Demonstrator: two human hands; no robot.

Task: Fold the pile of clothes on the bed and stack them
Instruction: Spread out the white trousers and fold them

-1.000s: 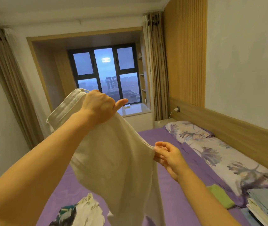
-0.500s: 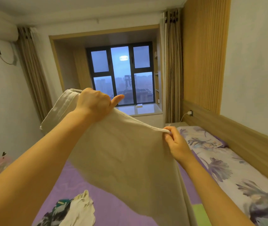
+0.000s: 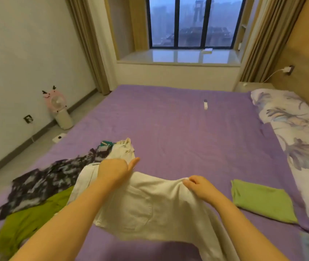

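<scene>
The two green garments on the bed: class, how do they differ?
The folded green garment lies flat and neat at the right, alone, near the pillow. The crumpled green garment lies loose at the left, partly under the dark patterned garment. Both rest on the purple sheet.

Both hands, the left hand [image 3: 112, 171] and right hand [image 3: 199, 187], now hold the white trousers [image 3: 149, 210] low over the bed [image 3: 178, 129], no longer raised toward the window. The head camera tilts downward.
</scene>
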